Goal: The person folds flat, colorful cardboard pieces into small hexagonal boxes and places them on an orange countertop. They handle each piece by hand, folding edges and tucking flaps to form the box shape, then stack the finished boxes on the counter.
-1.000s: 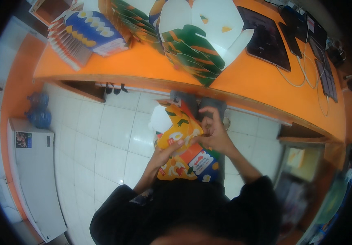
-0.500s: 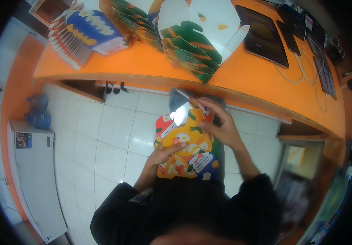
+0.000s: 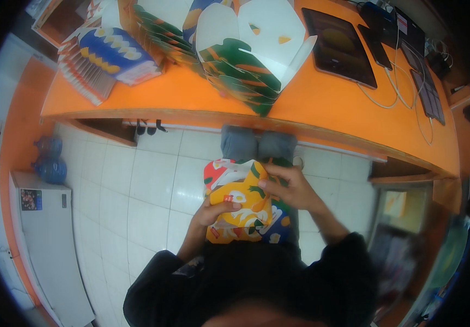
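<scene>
Now, head view. Yellow carton in both hands, over the lap, just short of the tabletop edge. Left hand holds its lower left side, thumb laid across the printed face, remaining fingers mostly hidden behind. Right hand at the upper right corner: fingers narrow, closed on the edge, thumb on the near face.

Red panel shows at the carton's upper left; cannot tell whether it is part of the same piece. Blue panel lower right, partly covered. Beyond, two knees in grey-blue cloth.

On the orange tabletop: blue cartons fanned at left; green cartons nested at centre, white insides showing; tablet right of these, then a phone, with white cables beside. Far left, water bottles behind a fridge on the tiled floor.
</scene>
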Demonstrator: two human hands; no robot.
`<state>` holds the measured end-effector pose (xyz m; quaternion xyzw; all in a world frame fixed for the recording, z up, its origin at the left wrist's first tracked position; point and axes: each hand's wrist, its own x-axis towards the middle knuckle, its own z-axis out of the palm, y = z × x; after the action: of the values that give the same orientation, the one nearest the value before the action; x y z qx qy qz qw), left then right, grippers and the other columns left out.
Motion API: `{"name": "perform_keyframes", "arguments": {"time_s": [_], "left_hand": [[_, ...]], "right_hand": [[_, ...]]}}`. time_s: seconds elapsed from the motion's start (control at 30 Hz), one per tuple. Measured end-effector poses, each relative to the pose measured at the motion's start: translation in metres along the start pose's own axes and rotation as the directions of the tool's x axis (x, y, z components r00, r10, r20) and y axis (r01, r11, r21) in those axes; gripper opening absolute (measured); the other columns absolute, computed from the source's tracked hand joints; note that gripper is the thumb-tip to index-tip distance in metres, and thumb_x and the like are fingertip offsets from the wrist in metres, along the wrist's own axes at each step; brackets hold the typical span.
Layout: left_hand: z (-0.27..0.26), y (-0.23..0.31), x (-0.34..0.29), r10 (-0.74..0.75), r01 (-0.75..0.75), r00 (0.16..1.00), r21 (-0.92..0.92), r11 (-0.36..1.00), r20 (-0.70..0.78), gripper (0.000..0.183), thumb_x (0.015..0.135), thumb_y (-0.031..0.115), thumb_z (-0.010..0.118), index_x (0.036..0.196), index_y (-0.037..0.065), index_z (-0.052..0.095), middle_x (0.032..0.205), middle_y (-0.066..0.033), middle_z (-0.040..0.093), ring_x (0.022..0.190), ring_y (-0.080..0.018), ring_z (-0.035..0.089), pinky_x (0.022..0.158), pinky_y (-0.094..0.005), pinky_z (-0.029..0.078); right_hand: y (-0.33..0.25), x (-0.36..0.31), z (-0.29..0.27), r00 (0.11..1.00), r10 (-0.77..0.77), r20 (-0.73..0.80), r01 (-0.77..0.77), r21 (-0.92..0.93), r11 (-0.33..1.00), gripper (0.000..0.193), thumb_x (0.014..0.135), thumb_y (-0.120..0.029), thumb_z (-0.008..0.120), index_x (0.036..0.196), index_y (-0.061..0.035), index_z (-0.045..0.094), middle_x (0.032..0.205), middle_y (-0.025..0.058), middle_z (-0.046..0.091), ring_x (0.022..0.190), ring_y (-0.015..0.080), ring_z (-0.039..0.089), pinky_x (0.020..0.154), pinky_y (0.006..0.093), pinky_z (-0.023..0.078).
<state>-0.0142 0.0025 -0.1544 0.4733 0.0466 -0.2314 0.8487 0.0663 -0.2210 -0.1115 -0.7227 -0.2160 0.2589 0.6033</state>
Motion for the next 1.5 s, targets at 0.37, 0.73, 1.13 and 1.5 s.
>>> {"name": "perform_keyframes", "arguments": {"time_s": [0.37,0.73,1.13,1.5], "left_hand": [[0.022,0.01,0.008,0.051,-0.034,0.975,0.083,0.996,-0.215,0.04,0.084,0.013,0.069,0.118,0.0,0.052,0.104,-0.0105,0.063,0.093,-0.0199,0.065,0.08,-0.0288,0.054],[0.029,0.019,0.012,-0.043,-0.002,0.97,-0.187,0.982,-0.24,0.044,0.082,0.01,0.07,0.12,-0.001,0.05,0.111,-0.0135,0.061,0.101,-0.0234,0.063,0.082,-0.0322,0.054],[0.017,0.01,0.021,-0.191,0.159,0.981,-0.471,0.868,-0.022,0.043,0.086,0.007,0.062,0.125,0.0,0.046,0.117,-0.0136,0.058,0.107,-0.0253,0.06,0.091,-0.0353,0.051],[0.042,0.029,0.033,0.08,-0.086,0.949,-0.005,0.996,-0.305,0.029,0.089,0.019,0.065,0.11,0.0,0.058,0.098,-0.0084,0.065,0.087,-0.015,0.065,0.073,-0.0237,0.051]], "right_hand": [[0.011,-0.001,0.01,0.981,-0.099,-0.168,0.098,-0.015,0.995,0.023,0.087,-0.014,0.067,0.101,0.0037,0.067,0.085,0.0106,0.07,0.073,0.0113,0.066,0.066,0.0254,0.05],[0.006,0.008,0.009,0.82,-0.526,-0.224,0.505,-0.148,0.85,0.018,0.079,0.005,0.063,0.095,0.0011,0.071,0.094,0.0137,0.071,0.096,0.0242,0.068,0.082,0.0309,0.054],[0.005,0.014,-0.011,0.828,-0.561,-0.002,0.558,-0.09,0.825,0.02,0.072,0.009,0.059,0.084,-0.0011,0.071,0.094,0.0124,0.071,0.1,0.0282,0.066,0.086,0.0347,0.054],[0.009,0.018,-0.009,0.903,-0.4,-0.155,0.368,-0.196,0.909,0.02,0.084,0.004,0.057,0.098,-0.0013,0.071,0.114,0.0167,0.064,0.108,0.0247,0.061,0.088,0.0298,0.051]]}}
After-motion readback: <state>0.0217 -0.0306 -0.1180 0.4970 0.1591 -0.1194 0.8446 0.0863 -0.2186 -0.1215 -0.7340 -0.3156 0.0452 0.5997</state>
